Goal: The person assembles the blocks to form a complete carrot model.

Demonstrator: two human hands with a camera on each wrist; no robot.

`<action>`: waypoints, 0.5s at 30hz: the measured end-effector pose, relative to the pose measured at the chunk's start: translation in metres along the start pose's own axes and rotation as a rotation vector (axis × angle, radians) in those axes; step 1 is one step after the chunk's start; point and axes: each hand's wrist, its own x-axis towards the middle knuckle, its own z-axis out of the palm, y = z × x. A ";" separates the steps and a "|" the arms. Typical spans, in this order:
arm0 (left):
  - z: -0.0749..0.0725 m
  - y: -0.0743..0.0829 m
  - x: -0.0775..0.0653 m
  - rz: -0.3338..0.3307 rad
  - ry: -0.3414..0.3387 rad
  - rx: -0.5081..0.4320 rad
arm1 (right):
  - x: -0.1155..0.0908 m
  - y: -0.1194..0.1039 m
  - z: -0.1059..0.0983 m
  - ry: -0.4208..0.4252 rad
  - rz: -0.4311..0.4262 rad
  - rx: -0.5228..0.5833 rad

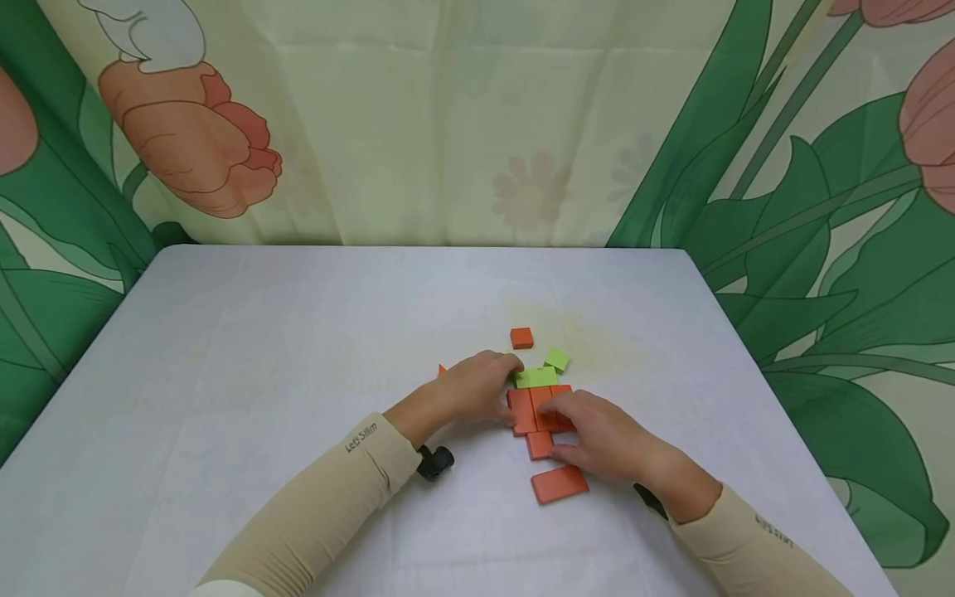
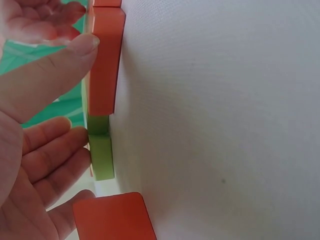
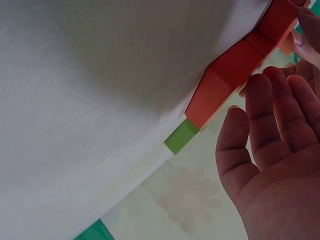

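Flat on the table lies a group of red blocks (image 1: pixel 523 412), set side by side, with a green block (image 1: pixel 535 378) along its far edge. My left hand (image 1: pixel 481 385) is at the group's left side. In the left wrist view its thumb (image 2: pixel 82 47) reaches the side of a red block, and its fingers (image 2: pixel 57 150) extend beside the green one. My right hand (image 1: pixel 608 435) comes from the right, fingertips over the red blocks and thumb by a smaller red block (image 1: pixel 539 445). The right wrist view shows its fingers (image 3: pixel 272 120) slightly bent and apart.
A separate red block (image 1: pixel 559 485) lies nearest me, another red block (image 1: pixel 521 338) beyond the group. A small green block (image 1: pixel 557 359) sits turned at the far right corner. An orange tip (image 1: pixel 442 370) peeks out behind my left hand. A patterned curtain (image 1: pixel 448 124) hangs behind the table.
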 end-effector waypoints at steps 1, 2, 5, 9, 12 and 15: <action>0.000 0.000 0.000 -0.002 0.000 0.000 | 0.000 0.000 -0.001 -0.002 0.005 0.002; -0.001 0.000 0.000 -0.003 -0.001 -0.002 | 0.001 0.000 -0.001 -0.005 0.018 0.005; -0.001 0.000 -0.001 -0.005 -0.002 -0.005 | 0.003 0.004 -0.006 0.000 0.050 0.028; -0.001 0.000 -0.001 0.000 0.000 -0.005 | 0.011 0.014 -0.017 0.017 0.126 0.047; 0.000 -0.001 -0.001 0.002 0.004 -0.005 | 0.023 0.026 -0.027 0.031 0.189 0.045; 0.001 -0.001 -0.001 -0.001 0.007 -0.006 | 0.038 0.038 -0.036 0.045 0.221 0.047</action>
